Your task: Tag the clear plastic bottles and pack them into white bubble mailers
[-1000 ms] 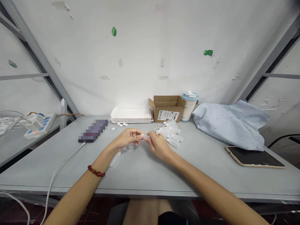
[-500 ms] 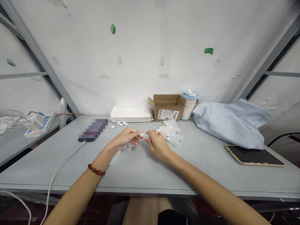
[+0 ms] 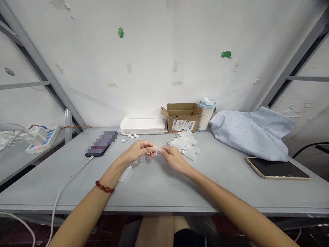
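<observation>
1. Fingertips of the two hands now almost meet. Half a second ago more of the vial showed between them.
2. Left hand [image 3: 137,151] is curled, thumb and forefinger pinching a thin white loop [image 3: 147,151] just above the table [image 3: 159,185].
3. Right hand [image 3: 171,157] is closed in a pinch on a small clear vial [image 3: 157,150]. Only its near end shows, touching the loop.
4. Counted: one pile of clear vials [image 3: 187,145] just beyond the right hand, too overlapped to number. One clear piece [image 3: 125,174] lies beside the left wrist, and a few white caps [image 3: 130,136] are too small to number. There are two phones, a dark one [image 3: 101,143] and a cream-edged one [image 3: 278,167].
5. Materials: the vials are translucent plastic cylinders. The cardboard box [image 3: 182,116] is open with a printed label, the cup [image 3: 206,110] has a pale blue lid, and the speckled blue cloth [image 3: 253,132] is soft and rumpled. A bracelet [image 3: 105,187] of dark red beads circles the left wrist.
</observation>
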The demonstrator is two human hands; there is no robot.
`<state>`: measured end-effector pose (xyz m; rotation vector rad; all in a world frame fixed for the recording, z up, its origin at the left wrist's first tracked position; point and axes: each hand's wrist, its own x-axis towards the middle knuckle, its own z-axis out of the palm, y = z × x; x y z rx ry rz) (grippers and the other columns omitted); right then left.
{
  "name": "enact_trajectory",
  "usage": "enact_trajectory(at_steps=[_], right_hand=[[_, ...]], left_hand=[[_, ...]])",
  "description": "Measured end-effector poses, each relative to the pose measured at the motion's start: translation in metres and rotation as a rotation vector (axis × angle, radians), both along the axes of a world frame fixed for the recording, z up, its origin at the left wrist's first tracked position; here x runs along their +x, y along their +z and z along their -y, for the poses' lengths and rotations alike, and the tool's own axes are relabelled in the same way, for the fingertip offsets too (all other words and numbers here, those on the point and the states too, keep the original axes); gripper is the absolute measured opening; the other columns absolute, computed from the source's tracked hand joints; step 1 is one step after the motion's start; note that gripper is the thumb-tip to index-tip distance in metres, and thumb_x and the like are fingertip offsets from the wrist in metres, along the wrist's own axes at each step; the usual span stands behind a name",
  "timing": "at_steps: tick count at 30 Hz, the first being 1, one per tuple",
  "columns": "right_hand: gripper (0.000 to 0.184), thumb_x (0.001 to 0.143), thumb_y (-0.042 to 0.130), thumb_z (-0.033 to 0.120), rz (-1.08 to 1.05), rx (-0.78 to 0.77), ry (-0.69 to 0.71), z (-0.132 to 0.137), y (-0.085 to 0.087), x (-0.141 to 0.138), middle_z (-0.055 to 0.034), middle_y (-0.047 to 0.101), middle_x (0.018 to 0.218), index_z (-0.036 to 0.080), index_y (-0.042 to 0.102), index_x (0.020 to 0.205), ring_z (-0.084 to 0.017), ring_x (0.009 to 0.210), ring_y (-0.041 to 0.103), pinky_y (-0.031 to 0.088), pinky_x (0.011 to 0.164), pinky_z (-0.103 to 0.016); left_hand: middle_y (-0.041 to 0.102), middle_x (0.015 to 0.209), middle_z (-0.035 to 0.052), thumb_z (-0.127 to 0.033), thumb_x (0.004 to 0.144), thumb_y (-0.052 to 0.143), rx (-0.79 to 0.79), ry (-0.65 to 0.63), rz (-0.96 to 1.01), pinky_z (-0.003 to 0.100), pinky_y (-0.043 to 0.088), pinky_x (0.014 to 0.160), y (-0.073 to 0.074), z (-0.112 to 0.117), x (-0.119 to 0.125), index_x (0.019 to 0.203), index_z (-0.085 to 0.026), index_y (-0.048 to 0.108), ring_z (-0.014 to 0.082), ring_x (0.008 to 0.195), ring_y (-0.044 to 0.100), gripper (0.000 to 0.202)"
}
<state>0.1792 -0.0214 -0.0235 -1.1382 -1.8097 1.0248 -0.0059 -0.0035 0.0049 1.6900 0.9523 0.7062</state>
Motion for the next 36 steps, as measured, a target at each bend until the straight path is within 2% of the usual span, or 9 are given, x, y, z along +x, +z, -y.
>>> enact_trajectory(at_steps=[3, 5, 7, 10, 13, 15, 23, 28, 36], right_hand=[[0.032, 0.085, 0.045, 0.042, -0.192, -0.241, 0.105, -0.002, 0.002, 0.001, 0.0075, 0.032, 0.051, 0.016, 0.054, 0.07, -0.008, 0.046, 0.031, 0.027, 0.048, -0.024], [0.034, 0.086, 0.043, 0.044, -0.208, -0.282, 0.113, -0.003, 0.002, 0.001, 0.0077, 0.032, 0.052, 0.015, 0.054, 0.073, -0.008, 0.045, 0.031, 0.027, 0.047, -0.024], [0.033, 0.088, 0.043, 0.043, -0.109, -0.173, 0.03, -0.002, 0.001, 0.0, 0.0058, 0.039, 0.056, 0.015, 0.055, 0.076, -0.009, 0.048, 0.037, 0.03, 0.05, -0.024], [0.024, 0.088, 0.049, 0.036, 0.159, 0.17, -0.101, -0.001, -0.002, 0.0, -0.0002, 0.056, 0.069, 0.014, 0.057, 0.092, -0.012, 0.061, 0.049, 0.037, 0.061, -0.026], [0.022, 0.091, 0.047, 0.028, 0.418, 0.442, -0.113, -0.001, -0.005, 0.0, -0.0087, 0.064, 0.089, 0.013, 0.055, 0.105, -0.018, 0.079, 0.057, 0.038, 0.076, -0.032], [0.021, 0.094, 0.043, 0.027, 0.509, 0.505, -0.109, -0.001, -0.006, 0.0, -0.0116, 0.065, 0.096, 0.014, 0.055, 0.104, -0.02, 0.086, 0.058, 0.037, 0.078, -0.033], [0.02, 0.095, 0.04, 0.026, 0.497, 0.463, -0.136, 0.0, -0.008, -0.001, -0.0096, 0.066, 0.098, 0.016, 0.055, 0.102, -0.019, 0.086, 0.06, 0.037, 0.076, -0.031], [0.023, 0.095, 0.038, 0.027, 0.441, 0.428, -0.148, 0.001, -0.008, -0.001, -0.008, 0.066, 0.089, 0.015, 0.057, 0.102, -0.018, 0.081, 0.06, 0.037, 0.075, -0.03], [0.028, 0.093, 0.038, 0.032, 0.2, 0.317, -0.122, 0.002, -0.002, 0.0, -0.0005, 0.056, 0.067, 0.017, 0.056, 0.079, -0.013, 0.062, 0.048, 0.033, 0.062, -0.025]], left_hand=[[0.062, 0.068, 0.0023, -0.041, 0.076, 0.064, -0.041, 0.014, 0.024, 0.027, 0.046, 0.064, -0.002, -0.002, 0.001, 0.081, -0.014, 0.068, 0.0127, 0.061, 0.055, 0.027], [0.061, 0.067, 0.002, -0.04, 0.075, 0.065, -0.083, 0.031, 0.069, 0.027, 0.046, 0.062, -0.003, -0.002, 0.002, 0.078, -0.014, 0.067, 0.0124, 0.06, 0.054, 0.026], [0.059, 0.064, 0.0014, -0.039, 0.074, 0.065, -0.122, 0.052, 0.101, 0.027, 0.045, 0.06, -0.002, -0.001, 0.005, 0.071, -0.014, 0.063, 0.0117, 0.058, 0.053, 0.025], [0.054, 0.06, 0.0001, -0.039, 0.075, 0.064, -0.167, 0.107, 0.105, 0.025, 0.043, 0.054, -0.003, -0.001, 0.008, 0.062, -0.014, 0.056, 0.0105, 0.052, 0.051, 0.029], [0.051, 0.057, -0.001, -0.039, 0.076, 0.062, -0.19, 0.154, 0.097, 0.024, 0.041, 0.049, -0.005, -0.002, 0.009, 0.063, -0.014, 0.056, 0.0098, 0.049, 0.049, 0.029], [0.051, 0.056, -0.0009, -0.041, 0.077, 0.06, -0.189, 0.156, 0.088, 0.024, 0.041, 0.049, -0.006, -0.003, 0.008, 0.065, -0.013, 0.057, 0.0098, 0.049, 0.049, 0.03], [0.057, 0.065, 0.0022, -0.039, 0.077, 0.059, -0.164, 0.134, 0.07, 0.024, 0.043, 0.053, -0.004, -0.003, 0.008, 0.071, -0.013, 0.061, 0.0118, 0.057, 0.053, 0.026], [0.059, 0.076, 0.0043, -0.043, 0.077, 0.059, -0.124, 0.099, 0.061, 0.024, 0.044, 0.054, -0.002, -0.002, 0.007, 0.075, -0.013, 0.062, 0.0127, 0.063, 0.055, 0.03], [0.055, 0.064, 0.0013, -0.05, 0.079, 0.056, -0.003, 0.087, 0.017, 0.024, 0.044, 0.053, -0.005, -0.002, 0.008, 0.064, -0.014, 0.056, 0.0098, 0.052, 0.051, 0.039]])
